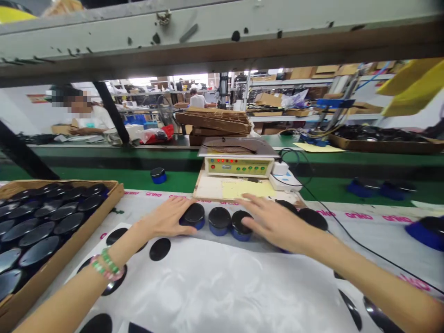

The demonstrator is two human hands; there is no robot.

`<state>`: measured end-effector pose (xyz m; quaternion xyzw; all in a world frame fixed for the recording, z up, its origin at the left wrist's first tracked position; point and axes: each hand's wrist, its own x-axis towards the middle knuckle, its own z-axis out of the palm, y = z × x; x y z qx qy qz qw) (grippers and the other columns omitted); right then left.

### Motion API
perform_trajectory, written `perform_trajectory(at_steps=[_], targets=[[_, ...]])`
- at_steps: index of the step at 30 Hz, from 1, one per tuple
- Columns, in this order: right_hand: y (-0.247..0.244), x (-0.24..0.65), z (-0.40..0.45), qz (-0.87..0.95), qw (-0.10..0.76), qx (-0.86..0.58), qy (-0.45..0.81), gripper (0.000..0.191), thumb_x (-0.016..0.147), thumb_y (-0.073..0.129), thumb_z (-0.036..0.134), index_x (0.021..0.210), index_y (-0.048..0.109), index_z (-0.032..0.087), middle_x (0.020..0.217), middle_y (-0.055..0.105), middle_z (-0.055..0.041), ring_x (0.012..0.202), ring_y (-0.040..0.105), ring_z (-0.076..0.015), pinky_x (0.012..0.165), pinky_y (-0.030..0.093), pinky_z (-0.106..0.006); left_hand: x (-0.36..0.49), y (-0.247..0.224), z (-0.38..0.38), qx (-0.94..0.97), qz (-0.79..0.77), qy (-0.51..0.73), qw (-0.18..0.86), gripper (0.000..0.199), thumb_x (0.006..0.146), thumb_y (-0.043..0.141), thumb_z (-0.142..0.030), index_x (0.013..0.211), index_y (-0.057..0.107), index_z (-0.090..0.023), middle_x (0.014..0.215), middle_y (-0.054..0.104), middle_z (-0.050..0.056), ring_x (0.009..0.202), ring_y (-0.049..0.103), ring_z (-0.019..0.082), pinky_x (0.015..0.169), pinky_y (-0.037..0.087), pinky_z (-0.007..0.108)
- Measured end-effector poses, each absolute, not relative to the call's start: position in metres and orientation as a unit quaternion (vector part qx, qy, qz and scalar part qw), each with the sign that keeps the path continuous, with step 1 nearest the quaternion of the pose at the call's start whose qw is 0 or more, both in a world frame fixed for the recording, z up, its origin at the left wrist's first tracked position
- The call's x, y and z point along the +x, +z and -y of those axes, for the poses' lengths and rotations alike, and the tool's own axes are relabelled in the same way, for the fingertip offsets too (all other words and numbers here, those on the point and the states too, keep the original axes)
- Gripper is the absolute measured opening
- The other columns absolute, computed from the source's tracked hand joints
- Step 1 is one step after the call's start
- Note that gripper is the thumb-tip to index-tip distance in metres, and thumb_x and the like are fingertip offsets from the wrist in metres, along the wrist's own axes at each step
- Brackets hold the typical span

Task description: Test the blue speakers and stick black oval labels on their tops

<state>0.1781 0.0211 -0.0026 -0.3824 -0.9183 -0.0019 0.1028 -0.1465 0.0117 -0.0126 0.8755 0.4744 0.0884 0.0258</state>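
Note:
A short row of round blue pieces with black tops stands across the middle of the bench. My left hand is at the row's left end, thumb and fingers apart, against or just beside the leftmost piece. A middle piece stands between my two hands. My right hand has its fingers stretched out over the right side of the row, its thumb at the black top of another piece. Beyond that hand, black tops show, partly hidden by it. White glossy sheet lies in front.
At left, a cardboard tray holds many black-topped pieces. Behind the row sits a control box with lit red lights; its black cable crosses the right side. An overhead shelf beam spans the top. A co-worker sits at back left.

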Motion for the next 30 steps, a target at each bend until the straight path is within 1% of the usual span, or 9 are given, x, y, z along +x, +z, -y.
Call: perform_trajectory(at_steps=[3, 5, 8, 12, 17, 21, 24, 27, 30], targets=[[0.005, 0.244, -0.025, 0.875, 0.108, -0.472, 0.001, 0.04, 0.09, 0.036, 0.025, 0.123, 0.057, 0.015, 0.129, 0.056, -0.0178, 0.111, 0.057, -0.0326, 0.091, 0.046, -0.05, -0.129, -0.001, -0.007, 0.877, -0.463, 0.127, 0.013, 0.072, 0.086, 0.053, -0.057, 0.142, 0.035, -0.016, 0.139, 0.045, 0.02, 0.125, 0.044, 0.037, 0.101, 0.035, 0.052], [0.003, 0.28, -0.028, 0.867, 0.088, -0.489, 0.032, 0.042, 0.079, 0.048, 0.024, 0.119, 0.059, 0.017, 0.121, 0.062, -0.0145, 0.103, 0.062, -0.0302, 0.085, 0.05, -0.045, -0.094, 0.004, -0.003, 0.89, -0.432, 0.145, 0.017, 0.059, 0.092, 0.049, -0.05, 0.14, 0.037, -0.018, 0.139, 0.046, 0.017, 0.128, 0.042, 0.033, 0.104, 0.034, 0.049], [-0.006, 0.303, -0.029, 0.862, 0.072, -0.496, 0.073, 0.054, 0.072, 0.059, 0.028, 0.125, 0.054, 0.018, 0.117, 0.065, -0.0109, 0.102, 0.063, -0.0273, 0.084, 0.052, -0.037, -0.018, 0.0, -0.001, 0.92, -0.363, 0.141, 0.048, 0.053, 0.09, 0.053, -0.05, 0.133, 0.047, -0.02, 0.128, 0.057, 0.012, 0.119, 0.051, 0.029, 0.102, 0.038, 0.043], [-0.015, 0.305, -0.021, 0.845, 0.082, -0.521, 0.085, 0.05, 0.076, 0.058, 0.031, 0.125, 0.054, 0.019, 0.115, 0.065, -0.0116, 0.104, 0.063, -0.0279, 0.086, 0.051, -0.038, 0.068, -0.024, -0.003, 0.923, -0.347, 0.141, 0.088, 0.075, 0.079, 0.062, -0.06, 0.132, 0.046, -0.01, 0.119, 0.061, 0.019, 0.109, 0.057, 0.036, 0.094, 0.044, 0.05], [-0.021, 0.316, -0.003, 0.829, 0.102, -0.542, 0.097, 0.048, 0.072, 0.058, 0.025, 0.12, 0.059, 0.019, 0.114, 0.065, -0.0134, 0.104, 0.062, -0.0305, 0.087, 0.051, -0.043, 0.087, -0.036, -0.004, 0.901, -0.367, 0.177, 0.151, 0.066, 0.077, 0.069, -0.042, 0.132, 0.045, -0.015, 0.114, 0.059, 0.015, 0.098, 0.063, 0.033, 0.081, 0.053, 0.046], [0.0, 0.307, 0.011, 0.811, 0.162, -0.55, 0.114, 0.05, 0.086, 0.051, 0.04, 0.133, 0.049, 0.02, 0.134, 0.055, -0.0141, 0.119, 0.055, -0.0312, 0.097, 0.047, -0.047, 0.075, -0.015, 0.006, 0.873, -0.373, 0.247, 0.197, 0.066, 0.076, 0.067, -0.036, 0.134, 0.039, -0.025, 0.119, 0.05, 0.008, 0.1, 0.062, 0.023, 0.085, 0.054, 0.035], [0.023, 0.282, 0.026, 0.789, 0.236, -0.519, 0.23, 0.054, 0.092, 0.045, 0.049, 0.14, 0.039, 0.026, 0.132, 0.056, -0.012, 0.102, 0.066, -0.0247, 0.082, 0.057, -0.039, 0.07, 0.005, 0.015, 0.854, -0.373, 0.294, 0.211, 0.071, 0.073, 0.068, -0.03, 0.135, 0.034, -0.028, 0.122, 0.049, 0.005, 0.106, 0.059, 0.021, 0.09, 0.052, 0.034], [0.034, 0.255, 0.039, 0.758, 0.323, -0.447, 0.347, 0.051, 0.089, 0.054, 0.046, 0.136, 0.043, 0.027, 0.129, 0.057, -0.011, 0.103, 0.065, -0.0253, 0.076, 0.06, -0.037, 0.065, 0.018, 0.023, 0.826, -0.371, 0.36, 0.226, 0.07, 0.069, 0.07, -0.024, 0.129, 0.035, -0.029, 0.12, 0.053, 0.003, 0.106, 0.058, 0.021, 0.09, 0.051, 0.034], [0.033, 0.237, 0.042, 0.748, 0.359, -0.415, 0.372, 0.044, 0.089, 0.055, 0.04, 0.13, 0.049, 0.026, 0.13, 0.056, -0.0099, 0.11, 0.061, -0.0257, 0.079, 0.059, -0.036, 0.055, 0.024, 0.031, 0.808, -0.398, 0.375, 0.222, 0.069, 0.064, 0.073, -0.023, 0.123, 0.036, -0.028, 0.113, 0.057, 0.002, 0.098, 0.061, 0.022, 0.083, 0.053, 0.036]])
